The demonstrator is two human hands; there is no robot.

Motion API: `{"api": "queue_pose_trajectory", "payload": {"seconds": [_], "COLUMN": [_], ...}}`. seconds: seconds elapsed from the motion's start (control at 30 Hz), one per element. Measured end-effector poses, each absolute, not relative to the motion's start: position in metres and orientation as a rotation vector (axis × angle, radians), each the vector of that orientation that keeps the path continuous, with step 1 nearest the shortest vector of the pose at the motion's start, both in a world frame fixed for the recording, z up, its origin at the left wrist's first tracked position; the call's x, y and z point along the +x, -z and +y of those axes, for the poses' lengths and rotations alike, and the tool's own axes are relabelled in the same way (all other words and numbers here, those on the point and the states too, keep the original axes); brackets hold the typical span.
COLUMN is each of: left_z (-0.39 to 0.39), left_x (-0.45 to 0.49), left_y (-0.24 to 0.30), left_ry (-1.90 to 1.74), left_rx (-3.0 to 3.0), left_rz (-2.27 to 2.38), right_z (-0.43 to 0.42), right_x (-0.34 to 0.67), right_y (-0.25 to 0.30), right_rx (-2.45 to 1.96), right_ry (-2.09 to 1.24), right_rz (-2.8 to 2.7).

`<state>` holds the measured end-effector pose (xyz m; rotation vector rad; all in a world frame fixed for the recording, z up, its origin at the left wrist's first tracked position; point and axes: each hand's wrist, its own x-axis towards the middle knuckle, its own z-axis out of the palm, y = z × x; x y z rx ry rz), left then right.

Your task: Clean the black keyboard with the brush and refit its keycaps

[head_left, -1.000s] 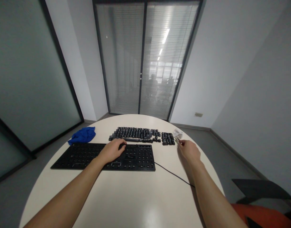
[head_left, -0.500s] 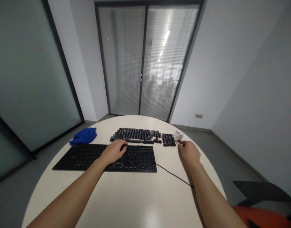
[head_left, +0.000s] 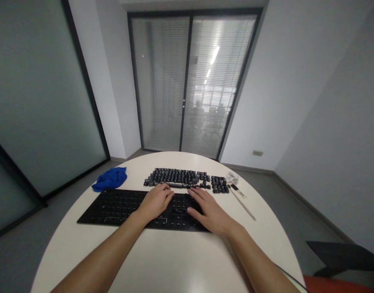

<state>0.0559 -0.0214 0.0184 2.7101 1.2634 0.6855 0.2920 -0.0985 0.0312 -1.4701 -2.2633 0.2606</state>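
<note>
A black keyboard (head_left: 120, 199) with its keycaps off lies across the table in front of me. My left hand (head_left: 156, 201) rests over its middle, fingers bent slightly near the far edge and thumb apart. Over its right part, my right hand (head_left: 207, 207) has its fingers stretched out and thumb spread, holding nothing. Just beyond the keyboard sit rows of loose black keycaps (head_left: 175, 176), with a separate block of number-pad keycaps (head_left: 219, 185) to the right. My palms hide part of the keyboard.
A thin pale stick (head_left: 244, 208) and a small wire tool with a black part (head_left: 237, 189) lie at the right, near crumpled clear plastic (head_left: 232, 178). At the left is a blue cloth (head_left: 110, 179). A black-and-red chair (head_left: 342, 256) stands by the table's right side.
My right hand has let go of the tool by the number-pad keycaps and moved left onto the keyboard. My left hand and the keyboard have shifted slightly right.
</note>
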Motion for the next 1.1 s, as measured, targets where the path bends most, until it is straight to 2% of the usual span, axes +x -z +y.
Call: {"api": "queue_pose_trajectory", "payload": {"seconds": [0.17,0.43,0.6,0.83,1.1], "left_z": [-0.039,-0.077,-0.082,-0.079,-0.075], "left_x": [0.066,0.085,0.097,0.099,0.100], "left_y": [-0.024,-0.012,-0.002,0.000,0.002], "left_ry": [-0.611,-0.503,-0.569,-0.646,-0.633], "left_rx": [2.770,2.775,2.740,2.714,2.729], "left_rz": [1.369,1.240,1.251,1.260,1.285], "right_z": [-0.100,-0.097,-0.088,-0.071,-0.065], "right_x": [0.290,0.315,0.340,0.387,0.394], "right_y": [-0.026,-0.029,-0.028,-0.019,-0.006], "right_rx": [-1.587,-1.615,-1.539,-2.112,-2.248], "right_ry": [-0.351,-0.232,-0.190,0.144,0.246], "right_rz": [-2.351,-2.250,-2.162,-1.712,-1.686]}}
